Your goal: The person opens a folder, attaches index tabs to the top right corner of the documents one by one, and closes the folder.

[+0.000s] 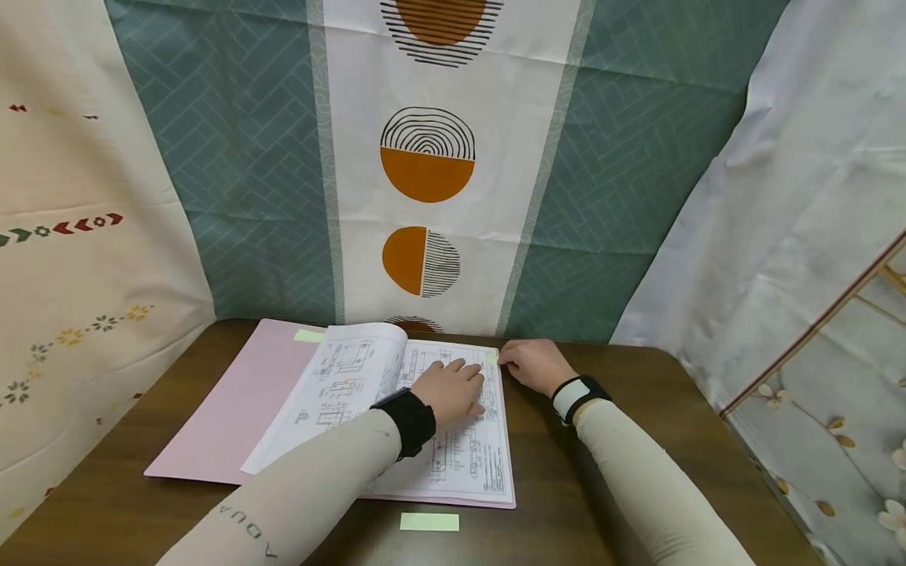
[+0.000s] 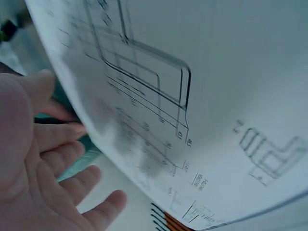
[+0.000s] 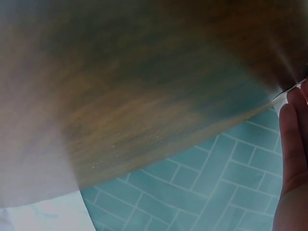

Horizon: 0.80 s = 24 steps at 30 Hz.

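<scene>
A stack of printed pages with technical line drawings lies in an open pink folder [image 1: 241, 401]. Over to the left curls a turned page [image 1: 347, 369], its fold bulging up. My left hand [image 1: 451, 391] rests with fingers spread on the right-hand page [image 1: 484, 464]. The left wrist view shows those fingers extended beside the curved sheet [image 2: 211, 72]. At the stack's top right corner, my right hand [image 1: 538, 365] has its fingers curled and pinches the page edge, close beside a pale yellow-green sticky tab [image 1: 491, 357]. Most of its grip is hidden.
Another yellow-green sticky note [image 1: 308, 336] is on the folder's top edge. One more sticky strip [image 1: 429, 522] lies on the dark wooden table [image 1: 566, 503] in front of the folder. Patterned curtains [image 1: 623, 165] hang right behind the table's far edge and along both sides.
</scene>
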Available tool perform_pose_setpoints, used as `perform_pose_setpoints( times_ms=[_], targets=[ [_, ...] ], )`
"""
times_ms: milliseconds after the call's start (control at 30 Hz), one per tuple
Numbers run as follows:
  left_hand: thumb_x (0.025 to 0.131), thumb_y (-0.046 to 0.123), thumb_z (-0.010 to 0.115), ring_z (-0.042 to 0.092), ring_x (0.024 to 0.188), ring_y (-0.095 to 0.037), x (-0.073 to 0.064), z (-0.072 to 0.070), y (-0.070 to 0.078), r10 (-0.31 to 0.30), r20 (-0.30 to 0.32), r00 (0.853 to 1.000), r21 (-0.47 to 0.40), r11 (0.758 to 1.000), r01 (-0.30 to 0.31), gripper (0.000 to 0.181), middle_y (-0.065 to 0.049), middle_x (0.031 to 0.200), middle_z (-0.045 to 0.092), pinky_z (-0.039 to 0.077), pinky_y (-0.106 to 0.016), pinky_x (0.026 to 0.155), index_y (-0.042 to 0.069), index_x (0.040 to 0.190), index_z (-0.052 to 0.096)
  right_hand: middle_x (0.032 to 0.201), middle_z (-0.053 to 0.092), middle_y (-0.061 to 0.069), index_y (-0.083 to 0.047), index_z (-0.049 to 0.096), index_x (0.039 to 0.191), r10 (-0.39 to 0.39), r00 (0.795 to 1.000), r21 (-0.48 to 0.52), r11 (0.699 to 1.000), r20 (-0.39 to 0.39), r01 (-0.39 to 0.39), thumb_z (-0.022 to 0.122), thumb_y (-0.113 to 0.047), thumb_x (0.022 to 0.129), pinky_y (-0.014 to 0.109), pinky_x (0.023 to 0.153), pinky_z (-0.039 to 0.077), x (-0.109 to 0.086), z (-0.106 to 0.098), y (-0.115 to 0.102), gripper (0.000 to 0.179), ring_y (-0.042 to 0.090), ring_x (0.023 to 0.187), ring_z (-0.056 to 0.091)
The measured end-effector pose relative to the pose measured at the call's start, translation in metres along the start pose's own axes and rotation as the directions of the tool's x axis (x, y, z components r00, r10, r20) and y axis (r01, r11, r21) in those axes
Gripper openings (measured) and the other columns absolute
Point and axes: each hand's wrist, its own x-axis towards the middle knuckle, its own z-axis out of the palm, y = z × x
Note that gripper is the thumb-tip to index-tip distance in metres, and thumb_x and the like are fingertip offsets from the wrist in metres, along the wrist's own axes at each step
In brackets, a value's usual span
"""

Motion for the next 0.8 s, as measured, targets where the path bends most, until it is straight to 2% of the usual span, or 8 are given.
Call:
perform_pose_setpoints(
  times_ms=[133,267,467,800],
  targets=[
    [0.113,0.052,0.057,0.044,0.157,-0.027,0.016,0.003,-0.002,-0.026,0.054,0.998,-0.033,0.999,0.028,0.063,-0.002,0.169,0.05,0.04,-0.051,0.123,0.015,0.163,0.054,0.114,0.08,-0.001,-0.016,0.087,0.112,-0.021,1.0,-0.001,1.0,-0.013,0.021,0.084,-0.003,0.095,0.036,0.084,0.063,0.0,0.002,0.0,0.022,0.016,0.101,0.078],
    [0.115,0.051,0.055,0.04,0.16,-0.028,0.026,0.003,-0.004,-0.014,0.082,0.996,-0.068,0.997,0.02,0.064,-0.003,0.172,0.046,0.036,-0.051,0.126,0.013,0.166,0.049,0.115,0.08,-0.002,-0.017,0.087,0.112,-0.011,1.0,-0.007,1.0,-0.007,0.011,0.084,-0.003,0.094,0.037,0.085,0.063,-0.001,0.001,0.002,0.023,0.016,0.102,0.078],
    [0.116,0.052,0.051,0.039,0.161,-0.028,0.034,0.007,-0.004,0.015,0.093,0.996,-0.101,0.995,-0.006,0.066,-0.003,0.174,0.044,0.034,-0.051,0.127,0.013,0.168,0.046,0.117,0.08,-0.002,-0.017,0.087,0.115,0.004,1.0,-0.003,1.0,0.021,-0.004,0.083,0.0,0.095,0.04,0.087,0.063,-0.002,0.0,0.003,0.027,0.018,0.104,0.078],
    [0.116,0.055,0.049,0.039,0.16,-0.027,0.057,0.026,-0.01,-0.041,0.088,0.995,-0.127,0.991,0.053,0.065,0.0,0.172,0.046,0.034,-0.054,0.127,0.016,0.168,0.048,0.118,0.08,-0.005,-0.02,0.088,0.116,0.023,0.999,-0.017,1.0,0.032,-0.023,0.081,-0.001,0.095,0.039,0.09,0.063,-0.001,0.004,0.005,0.029,0.016,0.107,0.077]
  ],
)
